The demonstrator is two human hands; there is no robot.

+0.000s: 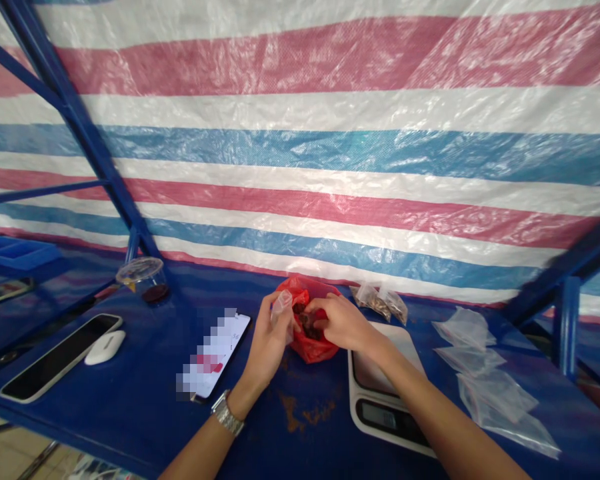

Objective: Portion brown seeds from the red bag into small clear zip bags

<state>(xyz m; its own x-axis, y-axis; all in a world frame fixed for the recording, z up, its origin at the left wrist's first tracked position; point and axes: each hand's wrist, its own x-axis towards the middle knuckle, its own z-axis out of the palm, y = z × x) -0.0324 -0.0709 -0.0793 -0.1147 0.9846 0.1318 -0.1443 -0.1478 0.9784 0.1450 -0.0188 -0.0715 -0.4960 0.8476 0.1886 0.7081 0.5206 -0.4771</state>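
Note:
A red plastic bag (316, 352) stands open on the blue table, with dark brown bits (306, 323) inside. My left hand (269, 333) is at the bag's left rim, its thumb and fingers closed on a small clear plastic bag (281, 308). From the right, my right hand (347, 321) reaches into the red bag's mouth. Its fingers are bent together over the brown bits; what lies between the fingertips is too small to make out. Under my right forearm sits a white kitchen scale (360, 400) with a digital display.
Small filled bags (380, 301) lie behind the scale, and several flat clear bags (497, 393) to its right. To the left are a lit phone (225, 353), a dark phone (63, 360), a white earbud case (105, 347) and a lidded cup (145, 280). Brown powder (305, 413) is spilled in front.

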